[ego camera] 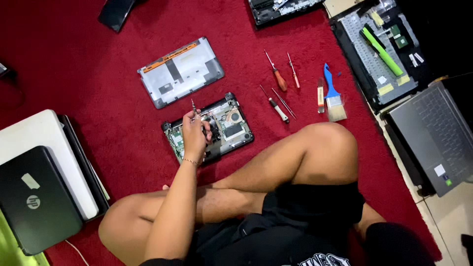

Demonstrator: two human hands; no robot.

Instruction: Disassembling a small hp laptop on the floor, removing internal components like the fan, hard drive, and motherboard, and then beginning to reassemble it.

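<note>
I sit cross-legged on a red carpet [98, 88]. My left hand [195, 134] reaches forward over a small opened laptop base [234, 129] whose board and fan are exposed. The fingers are closed on a thin screwdriver [193, 105] whose shaft sticks up past them, over the base's left half. The removed grey bottom cover [180, 72] lies just beyond the base. My right hand is not in view.
Several screwdrivers [277, 75] and a blue-handled brush [333, 96] lie to the right of the base. Stacked laptops, one black [34, 202] and one white [44, 143], sit at the left. A grey laptop [433, 135] and a stripped chassis [377, 49] are at the right.
</note>
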